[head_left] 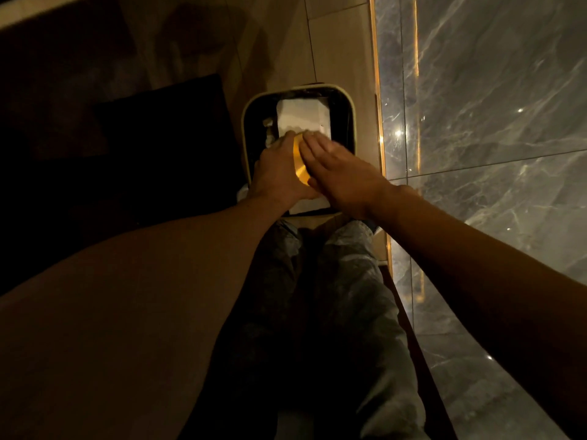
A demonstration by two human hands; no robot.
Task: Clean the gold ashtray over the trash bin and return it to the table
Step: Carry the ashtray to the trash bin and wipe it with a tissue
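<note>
- Lighting: dim and warm overall; small bright glints sit on the polished surface at 3 o'clock.
- Grey marble wall [495, 128], white-veined, glossy, divided by thin joint lines; occupies the frame from 1 to 5 o'clock.
- Gold trim strip [378, 90] runs along the marble's edge, from 12 o'clock downward.
- Floor [336, 52]: pale beige tiles with dark joints, visible at 12 o'clock.
- Dark furniture block [165, 134] at 9 to 10 o'clock; detail lost in shadow.
- Pale band [47, 7] crosses the corner at 11 o'clock; blurred, nature undetermined.
</note>
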